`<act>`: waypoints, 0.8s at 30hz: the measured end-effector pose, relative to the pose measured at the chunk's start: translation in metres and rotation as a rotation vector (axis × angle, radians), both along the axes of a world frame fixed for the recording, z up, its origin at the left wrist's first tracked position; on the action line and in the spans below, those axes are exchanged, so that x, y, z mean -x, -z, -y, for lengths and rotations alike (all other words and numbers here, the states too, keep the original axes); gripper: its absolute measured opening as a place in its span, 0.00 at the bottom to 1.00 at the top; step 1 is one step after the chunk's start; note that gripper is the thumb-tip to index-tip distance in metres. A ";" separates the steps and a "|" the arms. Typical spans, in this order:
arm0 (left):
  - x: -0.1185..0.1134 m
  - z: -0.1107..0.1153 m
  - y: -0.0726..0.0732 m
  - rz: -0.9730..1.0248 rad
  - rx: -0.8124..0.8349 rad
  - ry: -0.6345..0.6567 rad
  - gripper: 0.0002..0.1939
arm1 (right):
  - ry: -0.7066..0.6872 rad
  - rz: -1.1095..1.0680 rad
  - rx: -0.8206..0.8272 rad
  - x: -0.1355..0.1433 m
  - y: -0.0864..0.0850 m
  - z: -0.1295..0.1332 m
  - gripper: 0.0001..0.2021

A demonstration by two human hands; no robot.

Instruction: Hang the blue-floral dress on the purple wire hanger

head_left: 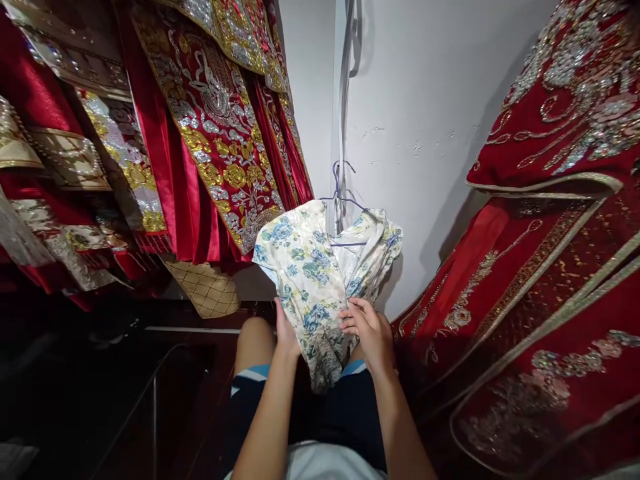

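Facing a white scuffed wall point(415, 100), we have a short-sleeved white blouse with blue and yellow-green flowers point(305, 267) in front of us, its lower end gathered above our lap. A thin purple wire hanger point(337, 191) sits inside its neckline, which probably explains why the shoulders stay spread while the lower cloth folds inward. The hook rises beside a pale narrow strap point(344, 93); we cannot tell whether it is caught on it. Holding the front towards us seems meant to keep the opening within view and reach.

Our left hand point(286, 333) is at the blouse's left edge, with one digit up along its side and the rest hidden behind the cloth. It appears to support the fabric from beneath, but we cannot tell how far it is closed. Our right hand point(369, 332) lies over the front opening, fingers loosely bent and a little apart, tips touching the cloth; its thumb is hidden, so we cannot tell whether it pinches the edge.

Red embroidered gowns with gold and silver trim point(235, 153) hang at left, and a red beaded gown point(505, 267) stands at right.
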State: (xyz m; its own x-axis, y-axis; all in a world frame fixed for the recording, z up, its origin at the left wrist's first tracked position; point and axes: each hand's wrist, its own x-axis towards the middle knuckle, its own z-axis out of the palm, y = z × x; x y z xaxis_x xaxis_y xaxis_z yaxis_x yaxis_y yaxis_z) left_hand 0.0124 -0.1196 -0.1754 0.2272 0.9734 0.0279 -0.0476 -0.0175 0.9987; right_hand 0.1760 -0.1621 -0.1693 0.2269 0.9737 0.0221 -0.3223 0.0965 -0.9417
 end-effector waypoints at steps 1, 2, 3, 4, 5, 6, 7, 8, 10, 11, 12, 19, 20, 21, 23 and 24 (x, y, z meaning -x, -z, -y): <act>0.006 0.004 0.006 0.081 0.037 0.013 0.45 | -0.024 0.012 -0.001 0.003 0.004 -0.002 0.25; 0.010 0.006 0.010 0.159 0.070 0.019 0.49 | -0.053 0.024 -0.007 0.007 0.007 -0.004 0.24; 0.013 0.008 0.012 0.221 0.093 0.012 0.52 | -0.078 0.038 -0.018 0.010 0.008 -0.006 0.23; 0.014 0.010 0.013 0.261 0.107 -0.001 0.53 | -0.099 0.051 -0.031 0.013 0.009 -0.009 0.22; 0.014 0.011 0.012 0.275 0.109 -0.015 0.52 | -0.114 0.064 -0.041 0.015 0.009 -0.013 0.20; 0.013 0.011 0.010 0.284 0.109 -0.020 0.51 | -0.124 0.080 -0.043 0.016 0.008 -0.017 0.20; 0.011 0.012 0.009 0.298 0.109 -0.019 0.50 | -0.133 0.098 -0.037 0.016 0.005 -0.022 0.19; 0.009 0.012 0.007 0.312 0.116 -0.014 0.48 | -0.148 0.116 -0.029 0.016 0.003 -0.026 0.19; 0.007 0.012 0.007 0.311 0.124 -0.049 0.43 | -0.175 0.143 -0.025 0.013 -0.003 -0.032 0.18; 0.007 0.011 0.008 0.294 0.116 -0.111 0.40 | -0.170 0.146 -0.033 0.012 -0.006 -0.034 0.18; 0.008 0.009 0.011 0.270 0.096 -0.196 0.37 | -0.153 0.145 -0.045 0.010 -0.007 -0.033 0.18; 0.012 -0.001 0.031 0.034 -0.439 -0.882 0.27 | -0.110 0.190 -0.082 0.011 0.001 -0.012 0.17; 0.008 0.000 0.030 -0.050 -0.529 -0.875 0.25 | -0.122 0.205 -0.083 0.012 0.002 -0.010 0.17; 0.003 0.003 0.030 -0.122 -0.603 -0.802 0.22 | -0.136 0.217 -0.084 0.013 0.002 -0.010 0.16; -0.011 0.008 0.027 -0.171 -0.642 -0.498 0.19 | -0.181 0.228 -0.086 0.013 -0.001 -0.011 0.15; -0.018 0.011 0.026 -0.150 -0.608 -0.337 0.18 | -0.214 0.228 -0.081 0.013 -0.004 -0.013 0.14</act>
State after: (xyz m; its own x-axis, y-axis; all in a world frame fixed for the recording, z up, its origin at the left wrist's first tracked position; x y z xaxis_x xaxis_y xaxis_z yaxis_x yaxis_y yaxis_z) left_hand 0.0308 -0.1304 -0.2019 -0.0399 0.8135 0.5801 0.1961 -0.5629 0.8029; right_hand 0.1628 -0.1493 -0.1649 -0.0023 0.9917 0.1286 -0.1246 0.1273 -0.9840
